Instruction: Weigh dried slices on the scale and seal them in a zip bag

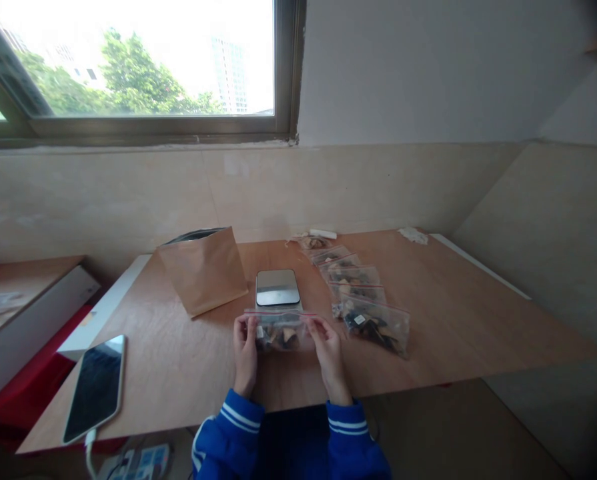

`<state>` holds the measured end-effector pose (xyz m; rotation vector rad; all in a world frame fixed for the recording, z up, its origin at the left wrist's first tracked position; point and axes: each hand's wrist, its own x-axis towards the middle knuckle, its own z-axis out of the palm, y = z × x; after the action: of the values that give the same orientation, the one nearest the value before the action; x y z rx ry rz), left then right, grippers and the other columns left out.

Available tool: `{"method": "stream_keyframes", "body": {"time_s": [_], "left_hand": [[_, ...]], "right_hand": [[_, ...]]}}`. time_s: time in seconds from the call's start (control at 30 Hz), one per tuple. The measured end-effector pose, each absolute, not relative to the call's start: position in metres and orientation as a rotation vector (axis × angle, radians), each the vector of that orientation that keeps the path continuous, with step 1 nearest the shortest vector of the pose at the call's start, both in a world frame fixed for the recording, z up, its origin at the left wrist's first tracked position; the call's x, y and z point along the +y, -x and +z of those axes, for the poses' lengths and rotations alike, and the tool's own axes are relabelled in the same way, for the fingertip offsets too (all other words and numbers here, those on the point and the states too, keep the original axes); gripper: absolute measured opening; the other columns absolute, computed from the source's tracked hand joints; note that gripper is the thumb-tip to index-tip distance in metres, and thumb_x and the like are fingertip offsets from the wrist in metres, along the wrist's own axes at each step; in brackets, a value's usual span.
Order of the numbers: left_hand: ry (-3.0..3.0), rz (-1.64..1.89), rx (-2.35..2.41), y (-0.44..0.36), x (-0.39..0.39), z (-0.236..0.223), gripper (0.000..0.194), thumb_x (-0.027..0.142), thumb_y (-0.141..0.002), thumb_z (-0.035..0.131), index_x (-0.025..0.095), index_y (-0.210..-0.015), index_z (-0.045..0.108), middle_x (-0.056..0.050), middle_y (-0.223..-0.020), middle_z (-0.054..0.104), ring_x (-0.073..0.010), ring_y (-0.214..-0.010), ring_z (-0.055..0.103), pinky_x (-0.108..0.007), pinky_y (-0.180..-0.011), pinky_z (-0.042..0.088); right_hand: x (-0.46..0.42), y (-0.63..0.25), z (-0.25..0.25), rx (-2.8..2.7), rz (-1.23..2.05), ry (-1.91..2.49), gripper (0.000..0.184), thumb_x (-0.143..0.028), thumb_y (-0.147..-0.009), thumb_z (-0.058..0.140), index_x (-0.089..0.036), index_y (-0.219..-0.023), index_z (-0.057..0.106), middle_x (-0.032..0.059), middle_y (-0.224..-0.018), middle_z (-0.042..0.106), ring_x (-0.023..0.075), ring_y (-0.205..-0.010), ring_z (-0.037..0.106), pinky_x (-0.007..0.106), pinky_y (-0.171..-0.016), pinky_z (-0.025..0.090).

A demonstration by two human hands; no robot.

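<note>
A clear zip bag [281,337] with a red seal line is stretched between my hands, just in front of a small digital scale [277,288]. Dark and tan dried pieces and a small white packet show inside it. My left hand [245,350] pinches the bag's upper left corner. At the upper right corner, my right hand [329,353] grips the seal edge between thumb and fingers. Right of my right hand lies a similar filled zip bag [375,327], the nearest in an overlapping row of several bags.
An open brown paper pouch [205,273] stands left of the scale. A tablet [97,387] with a white cable lies at the table's left front. At the back are another small bag [314,243] and a crumpled white tissue [413,235].
</note>
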<state>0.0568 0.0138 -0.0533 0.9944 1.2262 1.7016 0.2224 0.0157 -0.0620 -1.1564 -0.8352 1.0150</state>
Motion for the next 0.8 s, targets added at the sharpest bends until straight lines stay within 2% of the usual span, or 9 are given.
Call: {"method": "stream_keyframes", "body": {"time_s": [0.1, 0.2, 0.3, 0.37, 0.47, 0.63, 0.8], "left_hand": [[-1.029, 1.665, 1.295, -0.055, 0.016, -0.059, 0.036, 0.054, -0.09, 0.05, 0.019, -0.087, 0.058, -0.001, -0.083, 0.06, -0.0148, -0.08, 0.056, -0.024, -0.075, 0.045], [-1.032, 1.658, 1.375, -0.056, 0.016, -0.062, 0.039, 0.055, -0.092, 0.045, 0.019, -0.085, 0.057, -0.001, -0.078, 0.058, -0.0148, -0.074, 0.054, -0.025, -0.069, 0.044], [-1.073, 1.646, 1.394, -0.058, 0.014, -0.061, 0.038, 0.054, -0.093, 0.044, 0.019, -0.088, 0.058, -0.002, -0.081, 0.059, -0.0157, -0.076, 0.055, -0.026, -0.071, 0.044], [-1.103, 1.621, 1.375, -0.06, 0.012, -0.06, 0.036, 0.053, -0.094, 0.044, 0.019, -0.091, 0.058, -0.002, -0.083, 0.06, -0.016, -0.077, 0.056, -0.026, -0.073, 0.044], [-1.125, 1.606, 1.346, -0.062, 0.011, -0.059, 0.036, 0.052, -0.093, 0.045, 0.02, -0.091, 0.059, -0.002, -0.084, 0.061, -0.0161, -0.079, 0.056, -0.026, -0.074, 0.044], [-1.029, 1.617, 1.308, -0.06, 0.011, -0.061, 0.038, 0.054, -0.091, 0.048, 0.019, -0.088, 0.061, -0.002, -0.082, 0.063, -0.016, -0.079, 0.058, -0.026, -0.075, 0.045], [-0.969, 1.59, 1.276, -0.058, 0.012, -0.063, 0.039, 0.055, -0.088, 0.053, 0.017, -0.088, 0.064, -0.003, -0.084, 0.067, -0.0178, -0.083, 0.062, -0.027, -0.078, 0.047]], "right_hand": [[0.017, -0.216, -0.068, -0.754, 1.003, 1.153, 0.045, -0.057, -0.075, 0.069, -0.017, -0.096, 0.072, 0.0091, -0.098, 0.074, 0.025, -0.095, 0.067, 0.035, -0.083, 0.052], [0.019, -0.206, -0.072, -0.698, 0.958, 1.177, 0.048, -0.06, -0.078, 0.064, -0.016, -0.094, 0.071, 0.009, -0.095, 0.074, 0.0242, -0.09, 0.067, 0.034, -0.08, 0.052], [0.018, -0.196, -0.074, -0.647, 0.899, 1.185, 0.048, -0.062, -0.079, 0.061, -0.017, -0.09, 0.067, 0.0055, -0.081, 0.071, 0.0188, -0.073, 0.064, 0.029, -0.067, 0.051], [0.018, -0.191, -0.075, -0.627, 0.87, 1.184, 0.047, -0.063, -0.081, 0.058, -0.017, -0.086, 0.064, 0.001, -0.068, 0.064, 0.0145, -0.059, 0.057, 0.025, -0.055, 0.046], [0.019, -0.191, -0.078, -0.623, 0.835, 1.195, 0.047, -0.064, -0.082, 0.056, -0.018, -0.084, 0.061, -0.002, -0.061, 0.058, 0.0123, -0.051, 0.051, 0.023, -0.049, 0.041], [0.022, -0.214, -0.084, -0.764, 0.744, 1.275, 0.047, -0.062, -0.082, 0.058, -0.016, -0.089, 0.066, 0.0049, -0.075, 0.068, 0.0176, -0.065, 0.06, 0.028, -0.061, 0.048], [0.021, -0.234, -0.087, -0.898, 0.649, 1.3, 0.044, -0.058, -0.081, 0.06, -0.016, -0.091, 0.069, 0.008, -0.088, 0.071, 0.0214, -0.08, 0.064, 0.032, -0.072, 0.05]]}}
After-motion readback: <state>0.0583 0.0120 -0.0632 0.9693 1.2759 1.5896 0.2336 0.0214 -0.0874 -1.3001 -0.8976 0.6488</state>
